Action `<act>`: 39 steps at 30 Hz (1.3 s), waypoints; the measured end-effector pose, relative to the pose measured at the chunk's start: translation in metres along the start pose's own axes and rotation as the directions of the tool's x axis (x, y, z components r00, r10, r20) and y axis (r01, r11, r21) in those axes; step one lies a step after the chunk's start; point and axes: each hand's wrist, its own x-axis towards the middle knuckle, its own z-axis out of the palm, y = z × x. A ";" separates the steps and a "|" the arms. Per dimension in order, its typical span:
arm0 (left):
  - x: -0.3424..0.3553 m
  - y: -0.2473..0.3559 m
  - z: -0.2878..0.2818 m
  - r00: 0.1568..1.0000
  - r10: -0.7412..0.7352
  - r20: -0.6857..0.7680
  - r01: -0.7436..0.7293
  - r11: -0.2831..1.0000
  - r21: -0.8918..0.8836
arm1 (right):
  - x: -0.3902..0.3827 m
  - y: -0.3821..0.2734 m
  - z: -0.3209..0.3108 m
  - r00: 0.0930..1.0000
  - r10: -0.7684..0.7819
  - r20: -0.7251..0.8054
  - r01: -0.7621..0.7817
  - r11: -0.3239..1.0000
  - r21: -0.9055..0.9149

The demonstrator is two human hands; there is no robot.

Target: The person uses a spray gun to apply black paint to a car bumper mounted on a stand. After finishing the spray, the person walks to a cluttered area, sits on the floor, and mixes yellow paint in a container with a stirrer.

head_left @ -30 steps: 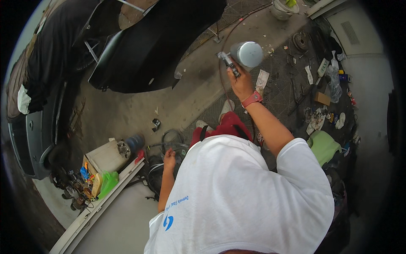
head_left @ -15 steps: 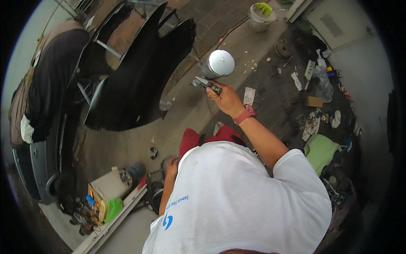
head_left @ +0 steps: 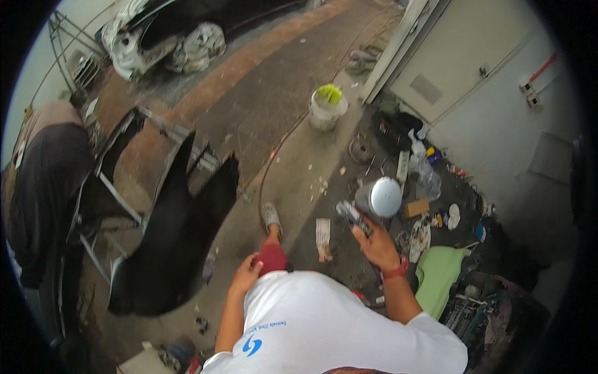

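Note:
My right hand (head_left: pixel 377 244) is closed round the grip of a spray gun (head_left: pixel 354 215), which has a metal body and a silvery round cup (head_left: pixel 382 197) on top. The gun is out over the floor at my right, apart from any panel. Beside my left thigh, near the red shorts (head_left: pixel 273 257), my left hand (head_left: pixel 247 273) hangs with loosely bent fingers and nothing seen in it. To the left a glossy black car fender (head_left: pixel 171 249) rests on a metal stand (head_left: pixel 115 199).
A white bucket (head_left: pixel 325 115) holding a yellow-green glove stands ahead, with a hose (head_left: pixel 274 153) curving past it. Along the right wall (head_left: pixel 504 137) lie bottles, rags, a small cardboard box (head_left: pixel 417 208) and a green panel (head_left: pixel 436 274). A dark draped cloth (head_left: pixel 47 181) is far left.
My body has turned to the right. The spray gun has swung away from the black fender toward the cluttered right side. My left hand has come up beside my thigh.

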 end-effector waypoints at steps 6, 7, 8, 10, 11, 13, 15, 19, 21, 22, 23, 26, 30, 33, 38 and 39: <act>0.141 0.218 -0.040 0.827 0.279 0.488 -0.244 0.960 -0.135 | 0.124 -0.016 0.003 0.996 0.090 0.014 -0.091 0.994 0.066; 0.158 0.252 -0.048 0.770 0.323 0.550 -0.305 0.944 -0.128 | 0.150 -0.023 0.006 0.997 0.073 0.002 -0.073 0.997 0.036; 0.175 0.283 -0.056 0.729 0.303 0.614 -0.323 0.943 -0.082 | 0.177 -0.031 0.008 0.999 0.032 -0.009 -0.031 0.999 0.022; 0.206 0.339 -0.065 0.630 0.299 0.717 -0.350 0.933 -0.081 | 0.232 -0.042 0.007 0.993 -0.115 -0.012 0.114 0.992 -0.046; 0.221 0.360 -0.070 0.570 0.317 0.758 -0.356 0.927 -0.120 | 0.255 -0.048 0.006 0.993 -0.112 0.042 0.114 0.993 -0.036; 0.250 0.388 -0.075 0.520 0.378 0.766 -0.320 0.918 -0.236 | 0.306 -0.059 0.003 0.976 -0.195 0.094 0.197 0.980 -0.014; 0.279 0.402 -0.078 0.577 0.405 0.709 -0.210 0.913 -0.350 | 0.362 -0.073 0.010 0.958 -0.268 0.098 0.276 0.957 -0.087; 0.339 0.417 -0.099 0.699 0.533 0.477 0.081 0.603 -0.793 | 0.476 -0.104 0.023 0.893 -0.247 0.376 0.261 0.965 0.015; 0.373 0.424 -0.115 0.802 0.434 0.409 0.173 0.488 -0.856 | 0.529 -0.113 0.030 0.778 -0.334 0.533 0.312 0.941 0.134; 0.392 0.428 -0.122 0.815 0.461 0.352 0.181 0.375 -0.909 | 0.549 -0.113 0.037 0.755 -0.458 0.469 0.436 0.885 0.163; 0.414 0.432 -0.129 0.909 0.333 0.251 0.113 0.383 -0.917 | 0.569 -0.107 0.040 0.778 -0.378 0.502 0.387 0.918 0.091; 0.488 0.447 -0.160 0.991 0.105 -0.082 -0.107 0.255 -0.961 | 0.633 -0.073 0.050 0.758 -0.313 0.572 0.448 0.887 -0.108; 0.569 0.471 -0.237 0.970 -0.093 -0.224 -0.214 0.112 -0.970 | 0.740 -0.023 0.055 0.649 0.010 0.761 -0.129 0.987 0.098; 0.613 0.506 -0.282 0.946 -0.113 -0.303 -0.299 0.052 -0.953 | 0.837 -0.025 0.061 0.672 -0.239 0.701 0.126 0.970 0.210; 0.665 0.561 -0.357 0.855 -0.252 -0.452 -0.460 0.029 -0.887 | 0.966 -0.073 0.075 0.500 -0.160 0.851 -0.072 0.972 0.225; 0.672 0.569 -0.369 0.831 -0.301 -0.468 -0.487 0.012 -0.873 | 0.990 -0.085 0.080 0.452 -0.154 0.879 -0.067 0.976 0.205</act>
